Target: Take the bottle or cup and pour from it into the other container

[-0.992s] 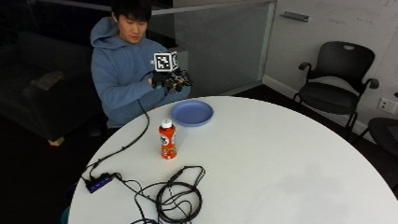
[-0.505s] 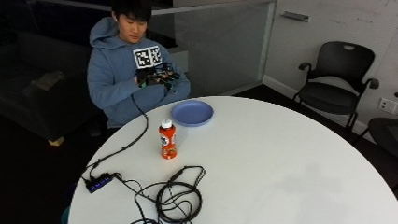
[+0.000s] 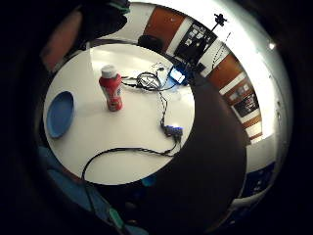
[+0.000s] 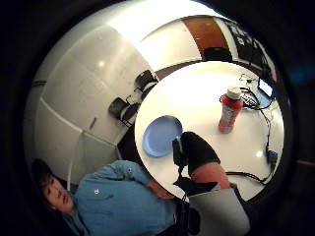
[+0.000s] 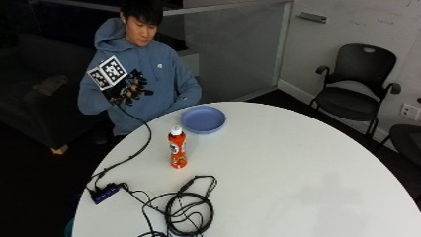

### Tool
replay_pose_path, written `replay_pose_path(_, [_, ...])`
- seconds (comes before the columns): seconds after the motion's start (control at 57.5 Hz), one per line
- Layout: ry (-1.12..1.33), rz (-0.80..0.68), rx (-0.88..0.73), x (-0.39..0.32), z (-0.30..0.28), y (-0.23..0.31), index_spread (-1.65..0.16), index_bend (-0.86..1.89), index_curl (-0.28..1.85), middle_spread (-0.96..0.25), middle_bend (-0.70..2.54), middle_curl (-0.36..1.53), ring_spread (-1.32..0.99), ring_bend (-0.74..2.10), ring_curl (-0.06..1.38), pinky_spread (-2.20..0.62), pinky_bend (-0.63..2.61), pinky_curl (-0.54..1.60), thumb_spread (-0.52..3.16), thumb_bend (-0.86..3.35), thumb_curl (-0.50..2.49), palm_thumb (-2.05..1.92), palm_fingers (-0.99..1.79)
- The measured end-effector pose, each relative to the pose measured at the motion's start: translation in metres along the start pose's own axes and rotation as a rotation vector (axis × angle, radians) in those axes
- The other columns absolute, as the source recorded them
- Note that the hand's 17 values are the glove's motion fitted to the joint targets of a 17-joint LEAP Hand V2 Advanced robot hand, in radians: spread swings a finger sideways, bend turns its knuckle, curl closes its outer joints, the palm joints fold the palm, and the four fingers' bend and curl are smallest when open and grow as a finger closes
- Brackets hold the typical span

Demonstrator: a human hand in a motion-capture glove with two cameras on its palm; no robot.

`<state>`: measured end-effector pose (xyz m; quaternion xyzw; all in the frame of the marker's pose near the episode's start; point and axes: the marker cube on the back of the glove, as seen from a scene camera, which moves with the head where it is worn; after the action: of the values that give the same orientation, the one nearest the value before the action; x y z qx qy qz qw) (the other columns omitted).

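Bottle [image 5: 176,148] stood upright on tabletop [image 5: 296,177], white cap on, untouched. Blue plate [image 5: 203,119] set just beyond bottle, toward person, apart from it. Coiled cable [image 5: 188,210] lies on bottle's other side, near tabletop edge. Gloved right hand [image 5: 128,88] raised at chest height, well apart from bottle, off tabletop; fingers loosely curled, nothing held. Reach judged as step in hand: hand best lowered to bottle's mid-body, side grasp taken, cable avoided. Cap likely to need removal before pouring.

A glossy plastic bottle [image 5: 176,148] and a matt blue plate [image 5: 203,119] stand on the smooth white table [image 5: 315,168].
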<state>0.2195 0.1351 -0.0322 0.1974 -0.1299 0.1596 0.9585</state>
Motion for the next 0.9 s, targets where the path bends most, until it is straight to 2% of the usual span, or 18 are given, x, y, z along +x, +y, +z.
replay_pose_path(0.244, [-0.214,0.149,0.044,0.066,0.014,0.016,-0.34,0.11,0.2,0.02,0.19,0.28,0.12,0.45,0.3,0.22,0.72,0.31,0.97,-0.03,0.39,0.61,0.15])
replay_pose_path(0.4, [-0.277,0.173,0.126,0.094,0.032,0.009,-0.33,0.11,0.19,0.04,0.19,0.29,0.13,0.49,0.31,0.22,0.75,0.31,0.95,-0.03,0.38,0.6,0.12])
replay_pose_path(0.539, [-0.313,0.182,0.063,0.109,0.055,0.009,-0.32,0.09,0.17,0.06,0.19,0.3,0.14,0.52,0.31,0.23,0.81,0.32,0.92,-0.04,0.36,0.55,0.1])
replay_pose_path(0.905, [-0.682,0.24,0.021,0.102,0.155,-0.016,-0.31,0.1,0.14,0.09,0.21,0.32,0.15,0.59,0.32,0.25,0.89,0.33,0.89,-0.03,0.35,0.52,0.04])
